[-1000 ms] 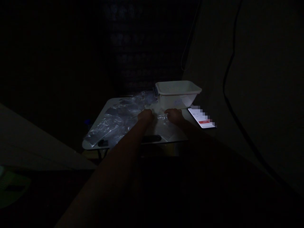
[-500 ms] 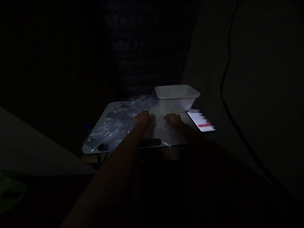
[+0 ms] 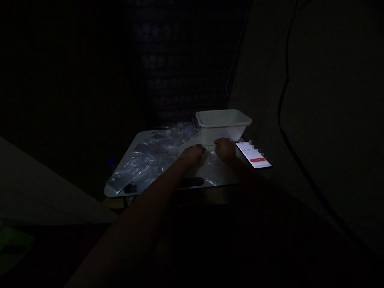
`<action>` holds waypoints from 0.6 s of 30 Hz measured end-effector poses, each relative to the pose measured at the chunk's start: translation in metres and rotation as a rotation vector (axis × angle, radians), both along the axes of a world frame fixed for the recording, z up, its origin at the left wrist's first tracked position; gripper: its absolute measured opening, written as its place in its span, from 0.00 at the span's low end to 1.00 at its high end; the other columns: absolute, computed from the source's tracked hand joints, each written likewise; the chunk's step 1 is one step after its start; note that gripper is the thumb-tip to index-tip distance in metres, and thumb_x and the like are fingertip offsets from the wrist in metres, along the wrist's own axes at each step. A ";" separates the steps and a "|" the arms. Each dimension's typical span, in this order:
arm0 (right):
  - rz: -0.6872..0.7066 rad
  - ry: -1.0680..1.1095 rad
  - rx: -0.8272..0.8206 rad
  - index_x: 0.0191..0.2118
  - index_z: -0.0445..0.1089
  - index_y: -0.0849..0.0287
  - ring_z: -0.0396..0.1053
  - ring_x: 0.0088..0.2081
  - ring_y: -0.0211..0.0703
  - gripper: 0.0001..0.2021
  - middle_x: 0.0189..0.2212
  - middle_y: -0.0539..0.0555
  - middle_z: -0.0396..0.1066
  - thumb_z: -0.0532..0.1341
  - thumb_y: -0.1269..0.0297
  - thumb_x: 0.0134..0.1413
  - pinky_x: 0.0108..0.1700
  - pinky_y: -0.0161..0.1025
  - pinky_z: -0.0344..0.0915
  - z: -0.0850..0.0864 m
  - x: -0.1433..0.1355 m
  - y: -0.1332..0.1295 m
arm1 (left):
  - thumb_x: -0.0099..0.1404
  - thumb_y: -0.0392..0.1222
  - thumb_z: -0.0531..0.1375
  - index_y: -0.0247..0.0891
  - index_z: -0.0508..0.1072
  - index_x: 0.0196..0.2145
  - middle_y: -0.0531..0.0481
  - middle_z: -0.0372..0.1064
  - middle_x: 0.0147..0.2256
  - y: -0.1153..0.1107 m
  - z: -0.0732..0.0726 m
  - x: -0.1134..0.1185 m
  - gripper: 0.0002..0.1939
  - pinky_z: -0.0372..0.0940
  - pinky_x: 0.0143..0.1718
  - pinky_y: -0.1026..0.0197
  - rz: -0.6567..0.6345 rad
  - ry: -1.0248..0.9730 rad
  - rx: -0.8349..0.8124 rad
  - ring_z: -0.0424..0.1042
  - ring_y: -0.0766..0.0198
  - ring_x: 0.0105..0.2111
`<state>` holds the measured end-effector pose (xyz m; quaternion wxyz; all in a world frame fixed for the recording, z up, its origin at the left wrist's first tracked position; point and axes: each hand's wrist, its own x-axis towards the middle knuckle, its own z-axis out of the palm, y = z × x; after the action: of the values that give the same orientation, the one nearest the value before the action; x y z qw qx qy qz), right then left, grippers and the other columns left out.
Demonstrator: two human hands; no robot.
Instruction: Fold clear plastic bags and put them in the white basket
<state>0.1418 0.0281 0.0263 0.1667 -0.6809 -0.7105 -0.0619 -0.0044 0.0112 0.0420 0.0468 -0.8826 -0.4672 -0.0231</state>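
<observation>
In dim light, a clear plastic bag (image 3: 211, 159) lies on the white table between my hands. My left hand (image 3: 193, 154) is closed at its upper left edge, the fingertips pinched together. Opposite it, my right hand (image 3: 225, 149) has its fingers curled over the upper right edge, close in front of a white plastic tub (image 3: 223, 131). A loose heap of clear plastic bags (image 3: 153, 154) spreads to the left of my left hand. Shadow hides the finer detail of my fingers.
A lit phone (image 3: 255, 155) lies to the right of the tub. The small table (image 3: 136, 140) has dark handle slots along its near edge. Dark cable (image 3: 282, 104) hangs down the right wall, and a pale slanted panel (image 3: 45, 184) stands at the left.
My left hand has moved right, from beside the heap to the bag in front of my right hand. My right hand has shifted slightly up and right, towards the tub.
</observation>
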 end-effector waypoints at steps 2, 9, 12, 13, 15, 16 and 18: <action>-0.067 0.008 -0.056 0.38 0.65 0.61 0.61 0.39 0.45 0.15 0.36 0.59 0.66 0.46 0.70 0.46 0.39 0.40 0.53 0.000 0.003 0.001 | 0.53 0.35 0.48 0.34 0.66 0.33 0.44 0.62 0.36 -0.001 -0.008 0.007 0.11 0.60 0.31 0.64 -0.046 0.070 -0.081 0.65 0.61 0.35; 0.061 0.056 -0.292 0.31 0.68 0.61 0.65 0.34 0.40 0.14 0.33 0.56 0.69 0.49 0.62 0.44 0.30 0.31 0.57 -0.001 0.011 0.000 | 0.57 0.44 0.43 0.35 0.60 0.42 0.41 0.58 0.42 -0.011 -0.022 0.016 0.17 0.59 0.35 0.55 0.010 0.117 -0.143 0.59 0.55 0.42; 0.184 0.040 -0.394 0.31 0.68 0.61 0.65 0.33 0.37 0.12 0.33 0.54 0.69 0.52 0.63 0.42 0.30 0.28 0.57 -0.005 0.011 -0.001 | 0.57 0.47 0.43 0.38 0.56 0.46 0.41 0.54 0.46 -0.015 -0.021 0.016 0.20 0.58 0.36 0.51 0.110 0.114 -0.171 0.56 0.53 0.44; 0.192 0.027 -0.412 0.31 0.68 0.61 0.65 0.33 0.36 0.11 0.33 0.53 0.69 0.52 0.64 0.41 0.30 0.27 0.57 -0.006 0.012 0.000 | 0.57 0.48 0.43 0.38 0.55 0.47 0.41 0.53 0.47 -0.016 -0.021 0.016 0.21 0.57 0.37 0.50 0.151 0.114 -0.185 0.56 0.53 0.45; 0.158 0.006 -0.416 0.32 0.67 0.61 0.65 0.34 0.36 0.11 0.34 0.54 0.68 0.52 0.68 0.41 0.31 0.28 0.57 -0.008 0.013 0.001 | 0.57 0.49 0.43 0.39 0.54 0.48 0.40 0.51 0.49 -0.018 -0.022 0.019 0.22 0.56 0.37 0.49 0.237 0.103 -0.201 0.54 0.51 0.46; 0.127 -0.001 -0.410 0.33 0.67 0.62 0.65 0.34 0.37 0.12 0.35 0.55 0.68 0.51 0.69 0.42 0.31 0.28 0.57 -0.009 0.014 0.002 | 0.57 0.50 0.43 0.39 0.53 0.48 0.40 0.50 0.50 -0.019 -0.023 0.022 0.23 0.56 0.38 0.49 0.283 0.096 -0.210 0.53 0.50 0.47; 0.068 -0.008 -0.401 0.34 0.67 0.63 0.64 0.36 0.39 0.13 0.35 0.58 0.67 0.49 0.70 0.44 0.32 0.30 0.57 -0.009 0.016 0.005 | 0.57 0.50 0.42 0.38 0.51 0.50 0.39 0.46 0.52 -0.022 -0.026 0.028 0.25 0.54 0.39 0.47 0.378 0.085 -0.233 0.50 0.47 0.49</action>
<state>0.1581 0.0330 0.0174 0.0270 -0.6758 -0.7318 0.0841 0.0235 -0.0109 0.0157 -0.0325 -0.7790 -0.6214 0.0777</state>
